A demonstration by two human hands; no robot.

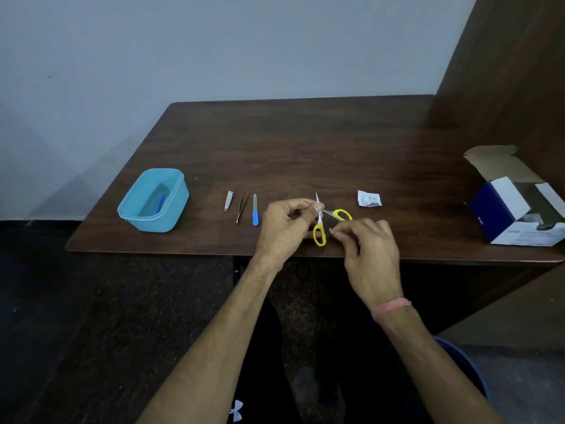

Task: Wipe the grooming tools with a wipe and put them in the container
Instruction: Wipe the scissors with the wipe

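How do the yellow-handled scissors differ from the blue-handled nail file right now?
The yellow-handled scissors are spread open and held at the blades by the left hand; the blue-handled nail file lies untouched on the dark wooden table. The scissors have two loop handles, the file one straight grip. Both remain outside the light blue plastic container.

box cut off by right edge, its print too small to read, scissors blades partly hidden behind left hand, blue item in container indistinct
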